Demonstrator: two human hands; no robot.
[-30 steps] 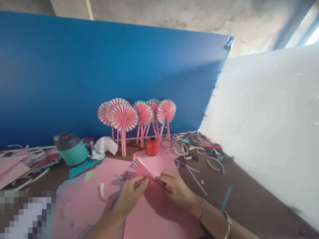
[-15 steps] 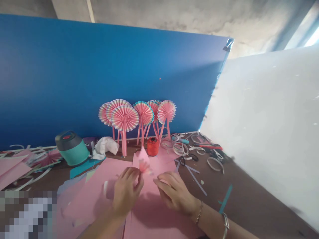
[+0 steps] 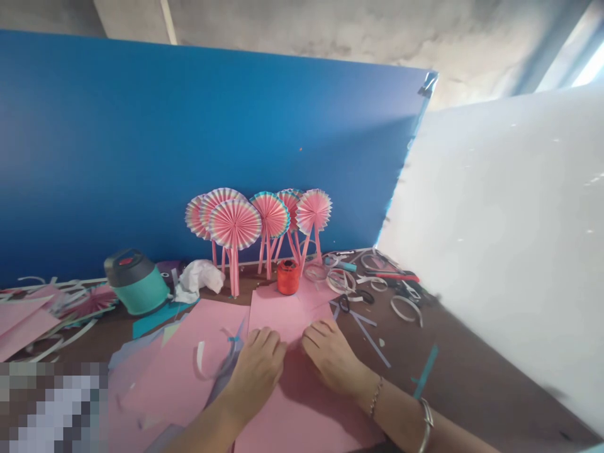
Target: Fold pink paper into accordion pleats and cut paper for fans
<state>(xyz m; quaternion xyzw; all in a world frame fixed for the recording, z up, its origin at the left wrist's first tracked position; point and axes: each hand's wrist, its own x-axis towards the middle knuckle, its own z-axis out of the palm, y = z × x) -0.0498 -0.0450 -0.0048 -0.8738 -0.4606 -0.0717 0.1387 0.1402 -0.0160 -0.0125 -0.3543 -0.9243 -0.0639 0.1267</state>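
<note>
My left hand (image 3: 257, 371) and my right hand (image 3: 330, 355) rest side by side on a pink paper sheet (image 3: 292, 415), knuckles up and fingers curled down and pressed together. The pleated pink paper seen a moment earlier is hidden under the fingertips. A curled white strip (image 3: 202, 362) and a small blue scrap (image 3: 233, 338) lie just left of my left hand. Bracelets circle my right wrist.
Several finished pink paper fans on sticks (image 3: 262, 220) lean on the blue board (image 3: 141, 138). A red thread spool (image 3: 287, 277), a teal jar (image 3: 136, 283), crumpled white paper (image 3: 198, 277), scissors (image 3: 352, 302) and tape rings (image 3: 406, 308) lie behind. A white board (image 3: 509, 239) stands right.
The pleated pink paper was spread open, then lifted and folded shut by my left hand. Now both hands have come down together and press it flat onto the sheet.
</note>
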